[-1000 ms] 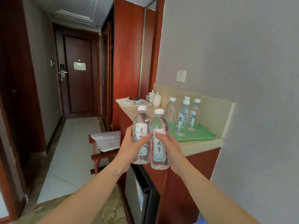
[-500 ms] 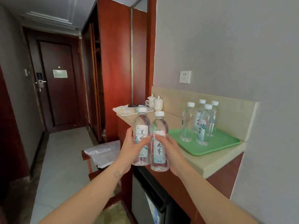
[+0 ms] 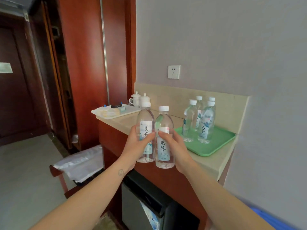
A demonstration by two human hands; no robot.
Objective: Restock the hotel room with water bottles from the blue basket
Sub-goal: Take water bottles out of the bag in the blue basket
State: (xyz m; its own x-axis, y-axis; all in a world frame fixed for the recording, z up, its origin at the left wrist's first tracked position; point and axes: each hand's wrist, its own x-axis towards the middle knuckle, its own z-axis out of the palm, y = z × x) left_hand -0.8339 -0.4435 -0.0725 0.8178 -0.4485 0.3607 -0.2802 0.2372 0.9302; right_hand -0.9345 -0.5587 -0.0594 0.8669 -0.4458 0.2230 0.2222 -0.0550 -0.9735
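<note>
My left hand (image 3: pixel 134 147) grips a clear water bottle (image 3: pixel 145 120) with a white cap, held upright in the air. Right beside it my right hand (image 3: pixel 178 149) grips a second water bottle (image 3: pixel 164 146), also upright. Both bottles hover in front of the beige counter (image 3: pixel 214 161), short of its edge. On the counter lies a green tray (image 3: pixel 216 145) with several water bottles (image 3: pixel 205 125) standing at its far side. A blue corner of the basket (image 3: pixel 272 219) shows at the bottom right, under my right arm.
A white tray (image 3: pixel 116 111) with small items and two lidded white cups (image 3: pixel 140 99) sit at the counter's far end. A black minibar (image 3: pixel 149 201) is under the counter. A lined bin on a wooden stand (image 3: pixel 78 165) is left of it. A wall socket (image 3: pixel 173 72) is above.
The view has moved closer to the counter and turned right. Both hands still hold their bottles side by side, now nearer the green tray.
</note>
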